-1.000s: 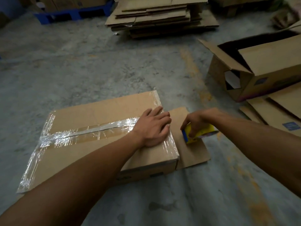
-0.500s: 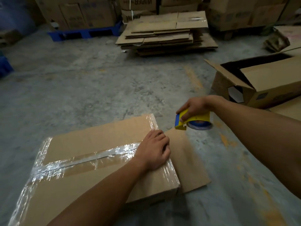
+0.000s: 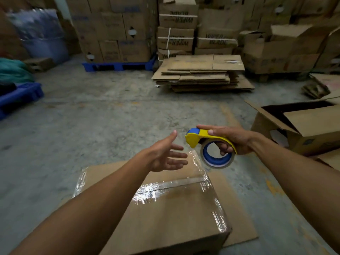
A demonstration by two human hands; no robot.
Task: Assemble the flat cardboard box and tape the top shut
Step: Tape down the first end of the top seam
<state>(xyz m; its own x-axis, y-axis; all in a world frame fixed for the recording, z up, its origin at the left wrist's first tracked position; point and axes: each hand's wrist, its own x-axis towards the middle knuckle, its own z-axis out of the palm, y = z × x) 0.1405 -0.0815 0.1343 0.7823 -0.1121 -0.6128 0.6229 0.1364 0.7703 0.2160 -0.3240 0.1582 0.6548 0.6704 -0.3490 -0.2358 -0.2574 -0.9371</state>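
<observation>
A closed brown cardboard box (image 3: 171,214) stands on the concrete floor below me, with clear shiny tape along its top seam and over its far and near edges. My left hand (image 3: 165,155) hovers above the box's far edge, fingers spread, holding nothing. My right hand (image 3: 230,140) is raised to the right of it, gripping a yellow and blue tape dispenser (image 3: 207,144) with a roll of clear tape. The dispenser hangs in the air just past the box's far right corner.
A flat cardboard sheet (image 3: 237,214) lies under the box on its right. An open box (image 3: 303,126) sits at the right. A pile of flattened cartons (image 3: 202,74) lies ahead, with stacked boxes (image 3: 176,28) and a blue pallet (image 3: 117,66) behind it.
My left hand has lifted off the box top and opened. My right hand has risen with the tape dispenser away from the box's end. My view has tilted up.
</observation>
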